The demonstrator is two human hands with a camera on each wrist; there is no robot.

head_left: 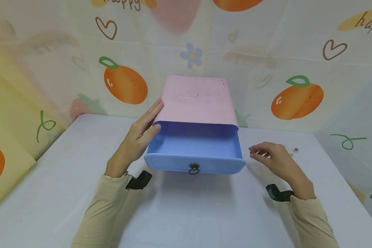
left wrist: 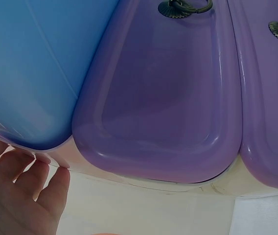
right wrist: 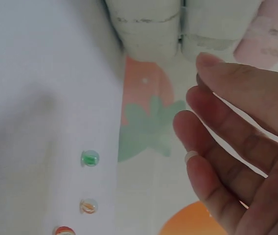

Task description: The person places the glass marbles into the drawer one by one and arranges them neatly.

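A drawer unit with a pink top (head_left: 198,100) stands on the table, its blue drawer (head_left: 194,164) pulled out and bare inside. My left hand (head_left: 133,141) rests along the unit's left side, fingers extended, thumb near the drawer's edge. In the left wrist view, its fingertips touch the casing beside the blue drawer. Off the drawer's right side hovers my right hand (head_left: 276,158), thumb and forefinger close together; whether something small sits between them is unclear. Below it in the right wrist view lie a green marble (right wrist: 90,158), an orange-streaked marble (right wrist: 88,206) and a red marble (right wrist: 64,230).
Two purple drawers (left wrist: 163,93) with metal ring pulls sit in the unit beneath the blue one. A ring pull (head_left: 194,168) hangs on the blue drawer's front. Behind the white table (head_left: 198,213) hangs a fruit-printed curtain (head_left: 251,38).
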